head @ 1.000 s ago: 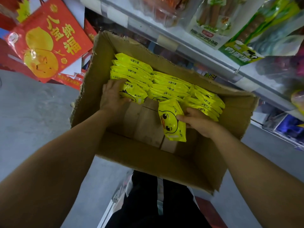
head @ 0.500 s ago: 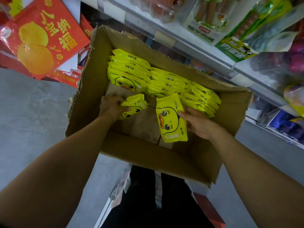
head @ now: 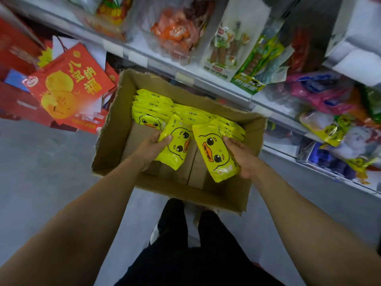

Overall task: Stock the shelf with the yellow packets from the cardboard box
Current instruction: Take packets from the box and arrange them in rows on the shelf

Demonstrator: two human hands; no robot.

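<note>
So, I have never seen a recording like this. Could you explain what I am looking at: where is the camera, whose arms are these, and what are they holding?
There is no machine here. A person wears one wide-angle camera on the head, so the view looks down along both bare arms to the floor and the person's dark trousers.

Below stands an open cardboard box, about half filled with rows of yellow packets, each printed with a cartoon duck face.

The left hand grips one yellow packet by its edge. The right hand holds a second packet. Both packets are lifted above the box's bare bottom.

Behind the box runs a white shop shelf carrying other snack bags. At the left lean red gift bags with yellow print.
</note>
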